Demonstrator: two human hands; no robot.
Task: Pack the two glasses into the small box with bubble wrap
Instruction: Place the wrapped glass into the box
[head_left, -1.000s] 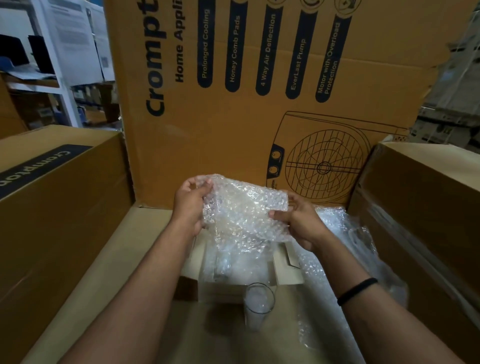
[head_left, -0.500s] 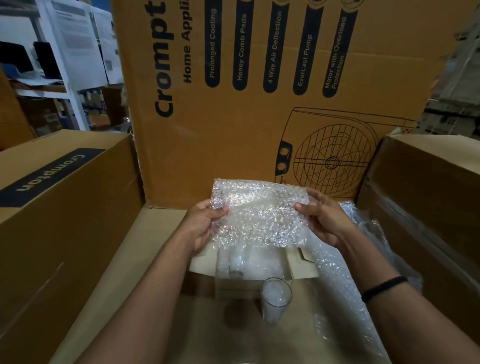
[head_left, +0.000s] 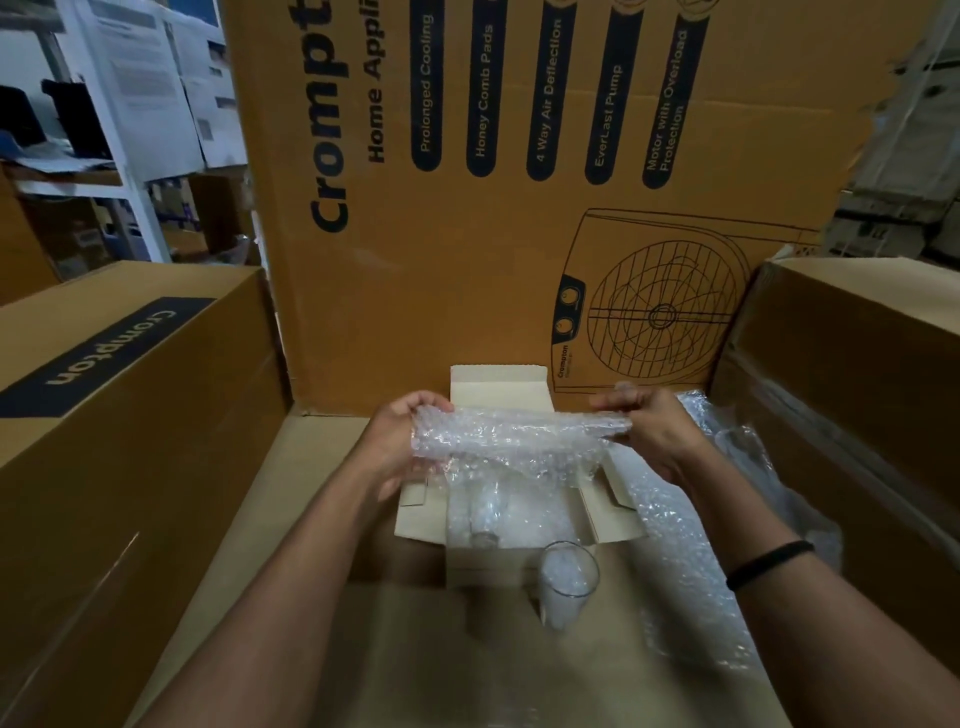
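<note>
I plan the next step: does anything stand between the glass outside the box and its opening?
Yes: the bubble wrap, stretched between the left hand and the right hand, hangs over the box opening. The glass stands in front.

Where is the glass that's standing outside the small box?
In the head view, the glass stands upright below centre, just in front of the small box, with loose bubble wrap to its right.

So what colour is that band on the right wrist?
Black wristband, clearest in the head view.
</note>
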